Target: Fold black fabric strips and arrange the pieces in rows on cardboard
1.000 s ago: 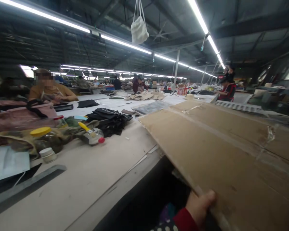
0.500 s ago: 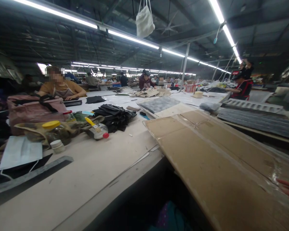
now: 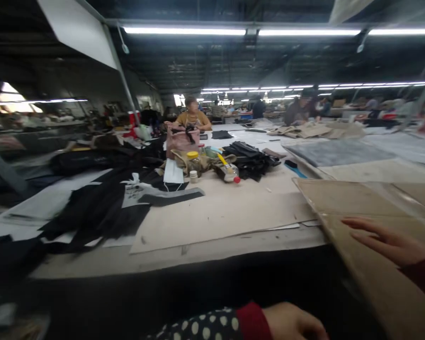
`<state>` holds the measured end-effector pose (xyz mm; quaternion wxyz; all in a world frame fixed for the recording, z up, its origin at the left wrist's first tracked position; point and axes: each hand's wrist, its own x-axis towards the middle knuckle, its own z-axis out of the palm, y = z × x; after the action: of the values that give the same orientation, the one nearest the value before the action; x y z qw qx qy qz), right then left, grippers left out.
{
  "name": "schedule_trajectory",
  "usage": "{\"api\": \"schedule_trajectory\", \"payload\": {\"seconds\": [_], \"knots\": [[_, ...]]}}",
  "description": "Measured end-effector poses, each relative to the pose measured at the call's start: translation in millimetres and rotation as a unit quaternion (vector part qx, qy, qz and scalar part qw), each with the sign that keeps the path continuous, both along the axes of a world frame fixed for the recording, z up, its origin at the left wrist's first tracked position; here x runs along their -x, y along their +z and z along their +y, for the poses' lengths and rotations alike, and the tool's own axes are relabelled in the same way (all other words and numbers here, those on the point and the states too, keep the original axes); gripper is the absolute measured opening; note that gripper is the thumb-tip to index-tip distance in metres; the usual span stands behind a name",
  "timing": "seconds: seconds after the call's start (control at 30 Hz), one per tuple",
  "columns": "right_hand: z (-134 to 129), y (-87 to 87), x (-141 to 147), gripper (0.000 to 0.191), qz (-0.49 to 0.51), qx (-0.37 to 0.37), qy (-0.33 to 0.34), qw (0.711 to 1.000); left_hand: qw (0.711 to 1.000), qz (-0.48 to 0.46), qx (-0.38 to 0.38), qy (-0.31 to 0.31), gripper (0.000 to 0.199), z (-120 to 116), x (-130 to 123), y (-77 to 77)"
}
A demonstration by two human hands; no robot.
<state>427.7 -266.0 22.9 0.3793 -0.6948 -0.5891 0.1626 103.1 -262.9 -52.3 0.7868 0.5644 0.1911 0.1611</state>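
Observation:
My right hand reaches in from the right edge, its fingers stretched out and apart over the brown cardboard sheet, with nothing in it. Low in the view, my left hand shows beyond a red cuff and a dotted sleeve, beside the cardboard's lower edge. The frame's bottom cuts off its fingers, so what they do is hidden. Pale board covers the table ahead. On it lie a brush with a yellow handle, a jar with a yellow lid and a pile of black pieces.
Black fabric spreads over the table on the left. A pink bag and a white mask sit beyond the board. Across the table is a person in a tan top. A grey sheet lies behind the cardboard.
The view has swung left, bringing the black fabric into sight. More of my right hand now shows above the cardboard, and my left hand has come into view at the bottom.

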Motion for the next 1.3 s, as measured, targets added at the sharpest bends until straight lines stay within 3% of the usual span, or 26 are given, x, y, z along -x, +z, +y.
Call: {"api": "schedule_trajectory", "payload": {"seconds": [0.03, 0.13, 0.2, 0.27, 0.33, 0.4, 0.5, 0.6, 0.77, 0.93, 1.13, 1.3], "knots": [[22.7, 2.2, 17.8, 0.047, -0.003, -0.003, 0.032, 0.999, 0.997, 0.036, -0.074, 0.001, 0.022, 11.6, 20.6, 14.5], [85.8, 5.9, 73.0, 0.047, -0.034, 0.0, 0.123, 0.992, 0.956, 0.126, -0.251, 0.085, 0.027, 45.4, 77.1, 58.9], [123.3, 4.2, 110.2, 0.044, -0.047, 0.004, 0.173, 0.984, 0.909, 0.165, -0.354, 0.149, 0.03, 70.3, 109.0, 82.3], [156.6, -0.8, 147.6, 0.041, -0.052, 0.007, 0.212, 0.976, 0.848, 0.204, -0.444, 0.206, 0.029, 98.7, 136.5, 95.5], [186.1, -7.2, 184.6, 0.037, -0.061, 0.012, 0.235, 0.97, 0.783, 0.244, -0.511, 0.258, 0.025, 128.6, 159.5, 96.8], [212.5, -12.9, 219.7, 0.035, -0.084, 0.023, 0.247, 0.965, 0.717, 0.282, -0.556, 0.311, 0.02, 155.6, 176.5, 88.0], [250.1, -18.0, 264.6, 0.037, -0.153, 0.04, 0.242, 0.957, 0.66, 0.344, -0.572, 0.344, 0.019, 180.6, 187.3, 69.1], [286.9, -19.8, 298.4, 0.043, -0.199, 0.041, 0.217, 0.955, 0.654, 0.377, -0.58, 0.306, 0.018, 185.8, 185.4, 59.9], [326.5, -20.4, 338.4, 0.05, -0.227, 0.042, 0.172, 0.958, 0.656, 0.387, -0.584, 0.281, 0.02, 183.0, 183.4, 61.5], [323.2, -24.3, 359.9, 0.029, -0.187, 0.031, 0.172, 0.967, 0.669, 0.387, -0.573, 0.274, 0.022, 185.8, 185.5, 60.8], [321.6, -22.7, 359.6, 0.045, -0.173, 0.021, 0.168, 0.97, 0.669, 0.395, -0.571, 0.266, 0.023, 184.6, 185.1, 60.9], [324.2, -17.2, 362.2, 0.026, -0.123, 0.047, 0.188, 0.973, 0.659, 0.406, -0.573, 0.27, 0.023, 183.4, 183.6, 60.5]]}}
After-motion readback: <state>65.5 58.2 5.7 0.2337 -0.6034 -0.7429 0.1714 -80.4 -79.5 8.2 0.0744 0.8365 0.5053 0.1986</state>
